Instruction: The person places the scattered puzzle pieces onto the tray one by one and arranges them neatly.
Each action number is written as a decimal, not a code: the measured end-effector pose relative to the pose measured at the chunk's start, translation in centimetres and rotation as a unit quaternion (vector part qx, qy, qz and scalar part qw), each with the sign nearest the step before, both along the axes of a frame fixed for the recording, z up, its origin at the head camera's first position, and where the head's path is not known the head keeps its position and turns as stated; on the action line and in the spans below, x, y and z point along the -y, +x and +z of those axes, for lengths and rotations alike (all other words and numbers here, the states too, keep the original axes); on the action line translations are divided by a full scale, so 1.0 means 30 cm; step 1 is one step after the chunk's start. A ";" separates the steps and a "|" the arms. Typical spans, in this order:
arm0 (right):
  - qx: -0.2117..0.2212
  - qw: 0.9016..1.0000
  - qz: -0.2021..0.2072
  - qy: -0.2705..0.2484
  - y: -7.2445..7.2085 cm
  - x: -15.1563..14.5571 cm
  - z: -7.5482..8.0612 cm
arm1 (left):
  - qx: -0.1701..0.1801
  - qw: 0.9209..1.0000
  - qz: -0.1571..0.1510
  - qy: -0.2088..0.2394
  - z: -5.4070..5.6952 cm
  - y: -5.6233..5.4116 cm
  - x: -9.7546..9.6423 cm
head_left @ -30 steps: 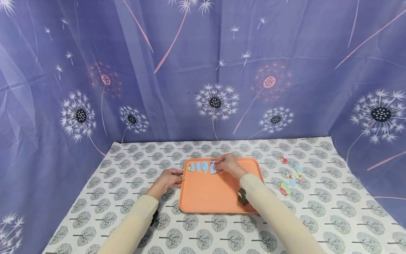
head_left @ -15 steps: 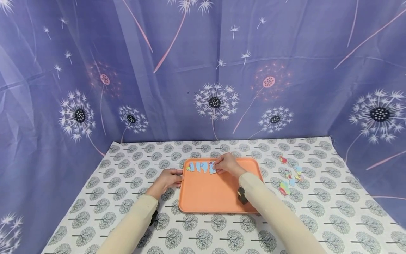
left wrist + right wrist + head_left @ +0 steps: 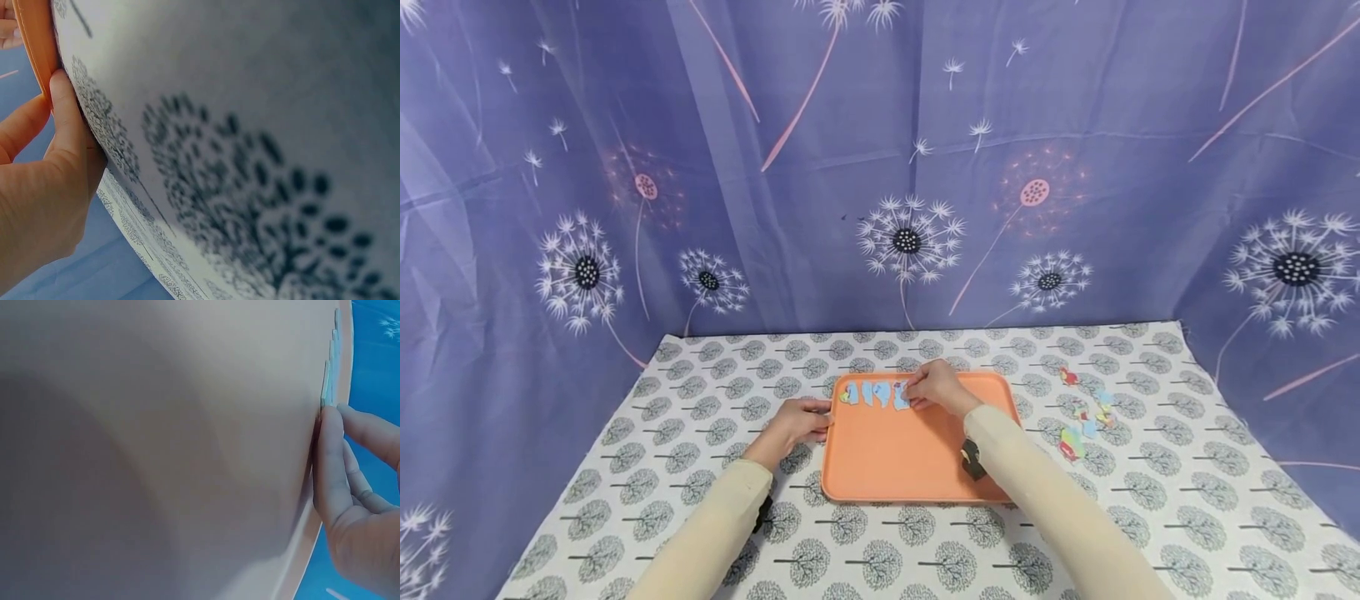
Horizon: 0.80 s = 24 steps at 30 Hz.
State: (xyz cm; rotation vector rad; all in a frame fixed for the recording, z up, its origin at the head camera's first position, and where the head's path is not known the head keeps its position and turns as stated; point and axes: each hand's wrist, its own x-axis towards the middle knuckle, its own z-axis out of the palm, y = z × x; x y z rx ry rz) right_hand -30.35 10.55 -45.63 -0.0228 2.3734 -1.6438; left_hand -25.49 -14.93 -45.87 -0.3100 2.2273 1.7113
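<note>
An orange tray lies on the tree-print cloth. Along its far edge stand several flat, light blue puzzle pieces in a row from the left corner. My right hand pinches the rightmost puzzle piece of that row between thumb and fingertips, partly covering it. In the right wrist view, the pieces appear nearly edge-on beyond my fingertips. My left hand grips the tray's left rim, thumb and forefinger meeting at the orange edge in the left wrist view.
To the right of the tray, several loose puzzle pieces in red, yellow, green and blue lie scattered on the cloth. Purple dandelion-print curtains hang behind and at both sides of the table.
</note>
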 end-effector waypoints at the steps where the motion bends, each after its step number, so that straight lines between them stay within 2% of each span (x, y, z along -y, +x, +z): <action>1: 0.002 1.000 0.004 -0.004 -0.001 -0.003 -0.001 | 0.001 1.000 0.005 -0.002 -0.005 -0.001 -0.002; 7: 0.015 0.999 0.022 -0.045 -0.009 -0.028 0.003 | -0.001 1.000 0.007 -0.003 -0.013 -0.002 -0.002; 11: 0.001 0.998 0.045 -0.053 -0.010 -0.061 0.019 | 0.002 1.000 0.009 -0.007 -0.013 0.002 -0.001; 16: -0.037 0.998 0.055 -0.015 -0.011 -0.123 0.045 | 0.003 1.000 0.010 -0.005 -0.012 0.002 0.001; 21: -0.083 0.995 0.036 0.037 -0.020 -0.195 0.060 | 0.000 1.000 0.010 -0.008 -0.009 0.000 -0.002; 24: -0.097 0.994 0.024 0.046 -0.026 -0.248 0.065 | 0.001 1.000 0.007 -0.008 -0.009 -0.003 -0.004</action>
